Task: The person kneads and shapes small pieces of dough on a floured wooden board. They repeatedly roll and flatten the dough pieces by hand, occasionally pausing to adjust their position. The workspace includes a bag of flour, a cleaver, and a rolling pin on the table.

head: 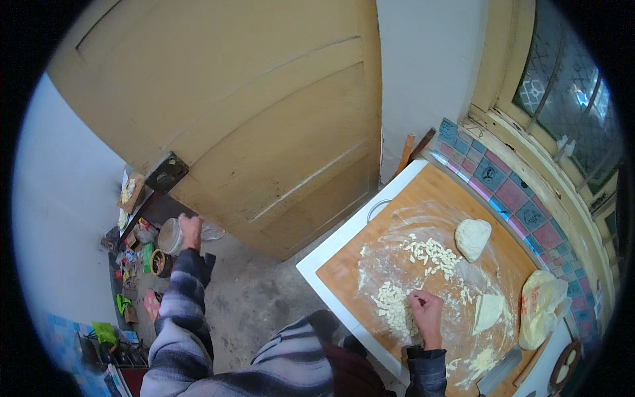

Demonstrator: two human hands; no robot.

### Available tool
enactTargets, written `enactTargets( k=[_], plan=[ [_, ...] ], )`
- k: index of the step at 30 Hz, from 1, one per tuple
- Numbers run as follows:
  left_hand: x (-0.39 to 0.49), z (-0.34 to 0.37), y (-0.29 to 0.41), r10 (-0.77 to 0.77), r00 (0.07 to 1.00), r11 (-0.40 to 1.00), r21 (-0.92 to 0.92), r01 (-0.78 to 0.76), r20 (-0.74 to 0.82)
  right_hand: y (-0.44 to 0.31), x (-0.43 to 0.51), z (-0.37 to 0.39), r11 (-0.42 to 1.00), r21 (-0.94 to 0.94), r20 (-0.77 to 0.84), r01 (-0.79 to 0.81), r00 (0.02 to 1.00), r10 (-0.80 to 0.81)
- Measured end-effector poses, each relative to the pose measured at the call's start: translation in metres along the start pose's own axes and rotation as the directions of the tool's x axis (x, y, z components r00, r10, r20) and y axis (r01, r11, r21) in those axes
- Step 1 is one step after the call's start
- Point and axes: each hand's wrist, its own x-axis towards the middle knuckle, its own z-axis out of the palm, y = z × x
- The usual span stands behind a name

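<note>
My right hand (427,313), its fingers curled, rests at the edge of a pile of small cut dough pieces (393,306) on a floured wooden board (347,248). A second heap of dough pieces (432,254) lies farther up. Beyond it sits a dough lump (473,239). To the right of that hand is a folded flat sheet of dough (488,312). A cleaver (501,371) lies near the board's lower right. Far left, my left hand (190,231) is stretched out at the rim of a round pale tub (170,235); whether it grips the tub is unclear.
A yellowish plastic bag (540,307) stands at the board's right edge, beside a wooden rolling pin (532,360). A yellow door (278,149) stands behind the board. Packets and a wicker-like pot (159,263) crowd the left wall. A barred window (560,94) is at upper right.
</note>
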Motion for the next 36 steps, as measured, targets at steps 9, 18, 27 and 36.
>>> enactTargets(
  k=[9, 18, 27, 36],
  plan=[
    [0.059, 0.000, 0.021, -0.019, 1.000, 0.892, -0.451, 0.020, 0.008, -0.009, -0.041, -0.016, 0.998, 0.057, -0.220, 0.009, 0.975, 0.004],
    [0.085, 0.006, -0.006, 0.214, 0.974, 0.783, -0.610, -0.122, 0.079, -0.012, -0.080, 0.022, 0.998, -0.044, -0.229, -0.037, 0.973, 0.026],
    [0.068, -0.011, 0.007, 0.247, 0.968, 0.790, -0.589, -0.170, 0.052, -0.066, -0.091, 0.090, 0.988, -0.133, -0.168, -0.072, 0.985, 0.049],
    [0.067, -0.020, 0.016, 0.225, 0.968, 0.786, -0.608, -0.113, 0.111, -0.092, -0.088, 0.116, 0.997, -0.016, -0.134, -0.072, 0.989, 0.069]
  ],
)
